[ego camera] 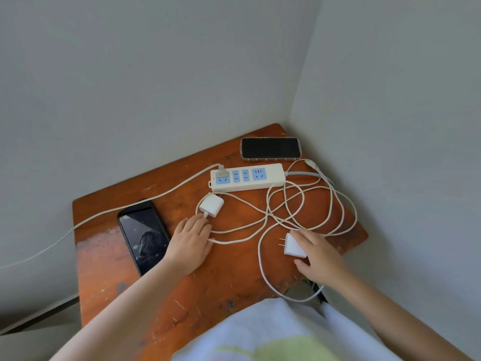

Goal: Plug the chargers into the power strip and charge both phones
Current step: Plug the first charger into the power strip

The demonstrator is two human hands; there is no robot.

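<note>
- Your right hand [318, 252] grips the near charger [295, 246], below the power strip [247, 177]: light, rigid, pinch its flat sides.
- Your left hand [188, 242] rests loosely curled, fingertips touching the other charger [212, 205]; cables [294, 204] floppy, tangled.

scratched, worn reddish wood on the table [109, 256], varnish dulled in patches. smooth white plastic on the power strip [247, 185] and both chargers [212, 205] [294, 247]. glossy glass on the phones [144, 234] [270, 148]. matt, possibly braided cables [338, 204]. soft cloth [273, 332] nearest.
</note>
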